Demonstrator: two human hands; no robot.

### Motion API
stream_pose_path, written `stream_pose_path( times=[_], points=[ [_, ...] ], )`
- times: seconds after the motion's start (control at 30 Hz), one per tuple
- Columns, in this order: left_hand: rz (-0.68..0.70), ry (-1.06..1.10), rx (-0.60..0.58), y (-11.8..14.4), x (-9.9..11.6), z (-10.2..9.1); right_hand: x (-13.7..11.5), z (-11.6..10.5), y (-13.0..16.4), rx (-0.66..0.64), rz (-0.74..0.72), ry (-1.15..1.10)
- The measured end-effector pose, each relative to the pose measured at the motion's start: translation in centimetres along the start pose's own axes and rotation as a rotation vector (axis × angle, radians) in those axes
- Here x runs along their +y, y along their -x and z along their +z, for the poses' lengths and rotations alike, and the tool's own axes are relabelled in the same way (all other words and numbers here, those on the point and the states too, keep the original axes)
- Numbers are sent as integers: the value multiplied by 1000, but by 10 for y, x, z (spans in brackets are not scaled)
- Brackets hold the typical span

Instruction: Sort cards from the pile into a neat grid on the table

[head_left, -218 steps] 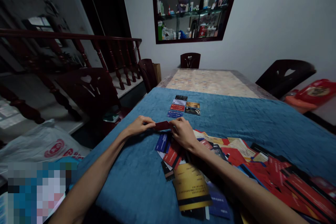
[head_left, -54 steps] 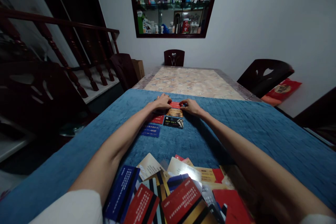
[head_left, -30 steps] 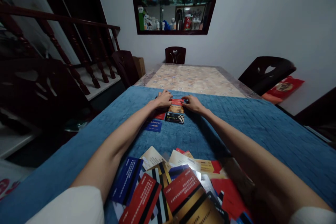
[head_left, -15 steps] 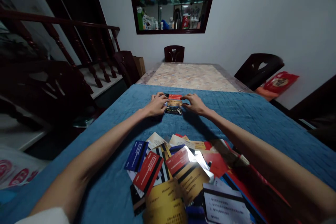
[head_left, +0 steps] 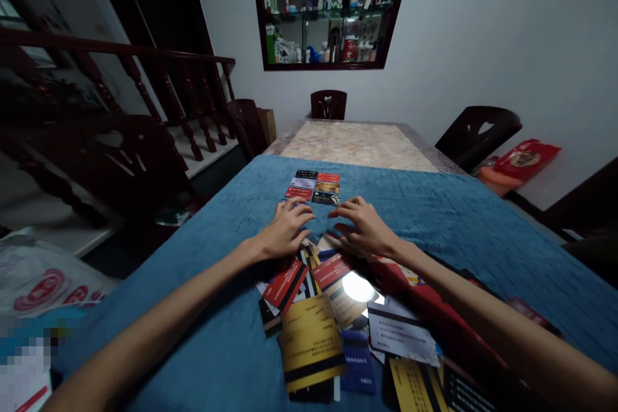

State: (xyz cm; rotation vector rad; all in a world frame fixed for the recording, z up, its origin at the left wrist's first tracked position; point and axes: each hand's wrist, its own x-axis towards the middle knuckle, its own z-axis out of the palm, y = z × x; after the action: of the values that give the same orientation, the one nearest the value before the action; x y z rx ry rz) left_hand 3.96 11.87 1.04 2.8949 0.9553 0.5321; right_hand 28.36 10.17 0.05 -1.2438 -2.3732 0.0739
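Observation:
Both my hands hover over the far edge of a loose pile of plastic cards on a blue cloth (head_left: 203, 341). My left hand (head_left: 287, 228) has its fingers apart and bent, with no card visible in it; a red card (head_left: 286, 286) with a black stripe lies just below. My right hand (head_left: 364, 226) is likewise spread and holds nothing I can see. Beyond the fingers, several cards lie flat in two neat columns, among them a gold card (head_left: 327, 187) and a lilac card (head_left: 303, 183). Nearer me in the pile are a large gold card (head_left: 313, 341) and a silver-white card (head_left: 400, 331).
The cloth covers the near part of a long table (head_left: 357, 141) with a patterned top. Dark wooden chairs stand around it, one at the far end (head_left: 328, 105) and one at the right (head_left: 476, 135). At the left are a railing (head_left: 145, 51) and a white plastic bag (head_left: 43, 277).
My hands have drawn back from the card columns toward the pile, leaving the columns uncovered. The head view has shifted slightly, so the scene sits a little further right and lower.

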Motion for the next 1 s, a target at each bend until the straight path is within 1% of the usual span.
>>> stream_pose_path(
  times=[0.13, 0.27, 0.37, 0.47, 0.67, 0.9, 1.0],
  points=[
    [17, 55, 17, 22, 21, 0, -32, 1, 23, -25, -36, -43],
    [17, 108, 30, 36, 37, 3, -64, -3, 45, -115, -91, -102],
    [6, 146, 45, 41, 43, 6, -82, -6, 57, -186, -155, -143],
    [6, 176, 56, 43, 43, 10, -95, -5, 64, -240, -204, -163],
    [6, 205, 63, 46, 46, 14, -107, 2, 72, -299, -226, -141],
    [27, 201, 76, 48, 48, 14, -108, 3, 77, -298, -236, -112],
    [23, 204, 96, 49, 46, 13, -103, 1, 78, -259, -225, -79]
  ],
)
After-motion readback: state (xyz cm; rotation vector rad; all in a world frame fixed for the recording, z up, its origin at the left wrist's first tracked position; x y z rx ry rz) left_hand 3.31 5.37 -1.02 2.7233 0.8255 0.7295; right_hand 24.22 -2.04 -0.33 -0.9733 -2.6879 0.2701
